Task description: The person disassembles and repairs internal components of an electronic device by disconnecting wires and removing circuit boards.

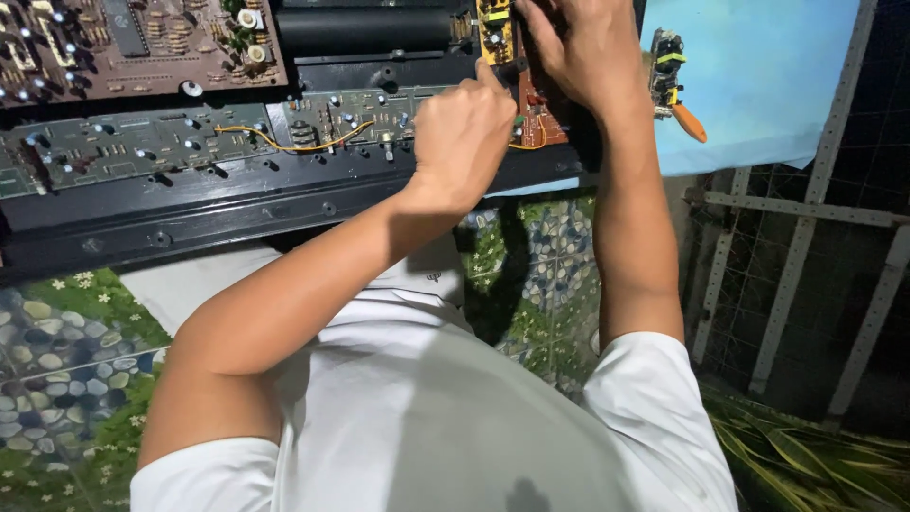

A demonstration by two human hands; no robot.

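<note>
Both hands meet over a small reddish-brown circuit board (538, 109) at the right end of an opened black chassis (237, 204): left hand (462, 137) fisted, thumb up, grip hidden; right hand (578, 47) lying flat on it. Board's long axis runs away from the person. Pebble-patterned floor (66, 351) below.

1. I wear a plain white T-shirt (417, 417) with short sleeves that end above my elbows.
2. A small dark mark sits on the shirt near the neckline.
3. My forearms and both hands are bare: no watch, rings or gloves.
</note>
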